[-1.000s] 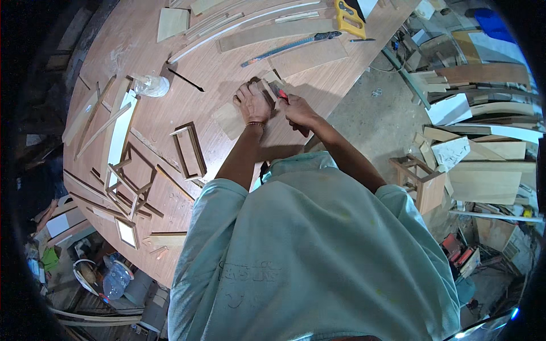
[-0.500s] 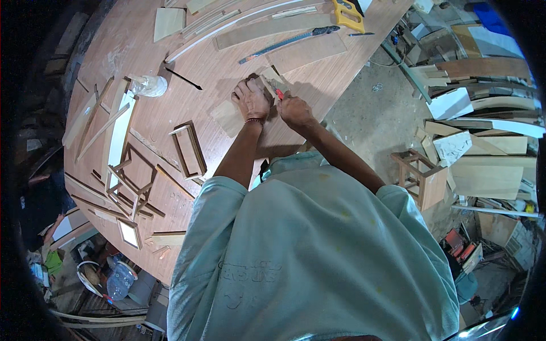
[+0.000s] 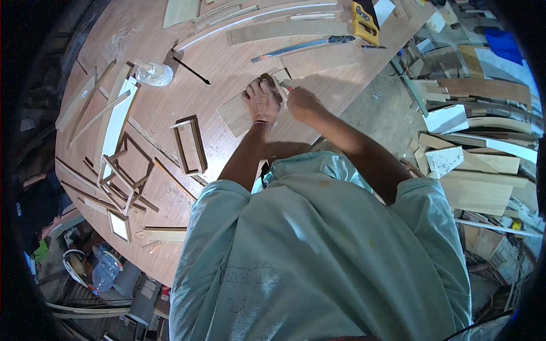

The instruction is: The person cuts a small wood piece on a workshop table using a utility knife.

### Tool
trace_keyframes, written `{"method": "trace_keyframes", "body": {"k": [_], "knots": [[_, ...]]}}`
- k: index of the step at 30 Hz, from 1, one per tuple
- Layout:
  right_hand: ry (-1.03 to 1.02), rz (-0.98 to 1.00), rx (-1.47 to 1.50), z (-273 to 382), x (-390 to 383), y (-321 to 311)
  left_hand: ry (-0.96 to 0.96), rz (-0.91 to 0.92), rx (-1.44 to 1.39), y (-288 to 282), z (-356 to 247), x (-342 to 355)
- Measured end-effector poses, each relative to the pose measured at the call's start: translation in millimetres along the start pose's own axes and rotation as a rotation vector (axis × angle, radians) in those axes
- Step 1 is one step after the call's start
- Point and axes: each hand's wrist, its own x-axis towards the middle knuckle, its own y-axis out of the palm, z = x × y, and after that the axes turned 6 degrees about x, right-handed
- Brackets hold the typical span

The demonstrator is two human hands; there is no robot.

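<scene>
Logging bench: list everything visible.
Wooden table: 1, light brown, centre
Handsaw: 1, yellow, upper right
Slim bar: 1, blue, top centre
Thin rod: 1, black, upper left
Plastic container: 1, clear, upper left
Wooden frames: several, brown, left
Wooden boards: many, tan, throughout
Plastic jug: 1, clear, lower left
Floor clutter: uncountable, mixed, edges
Flat board: 1, tan, by left grip
Hand tool: 1, red, right grip
Both grips: 2, bare, centre
Cloth shirt: 1, pale teal, bottom

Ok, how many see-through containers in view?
2: a translucent jar on the table, left of the person's left hand, and a larger bottle below the table's lower-left edge. More may be hidden in the clutter.
</scene>
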Motion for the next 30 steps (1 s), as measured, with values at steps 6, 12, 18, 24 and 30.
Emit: {"method": "trace_keyframes", "body": {"k": [6, 12, 18, 24, 30], "knots": [[0.12, -0.099, 0.232, -8.8, -1.2, 38.1, 0.01, -0.061, -0.025, 0.9, 1.1, 0.9], [0.113, -0.059, 0.54, -21.6, 5.6, 40.9, -0.005, -0.036, -0.054, -1.4, -0.2, -0.1], [0.065, -0.137, 0.725, -40.7, -0.4, 47.8, 0.003, -0.058, -0.019, 0.4, -0.2, -0.5], [0.001, -0.362, 0.378, -36.0, -2.7, 64.2, -0.006, -0.094, -0.022, 0.9, -1.4, -0.2], [-0.011, -0.28, 0.313, -32.4, 8.3, 66.5, -0.019, -0.066, -0.032, -2.1, -3.3, -0.3]]}}
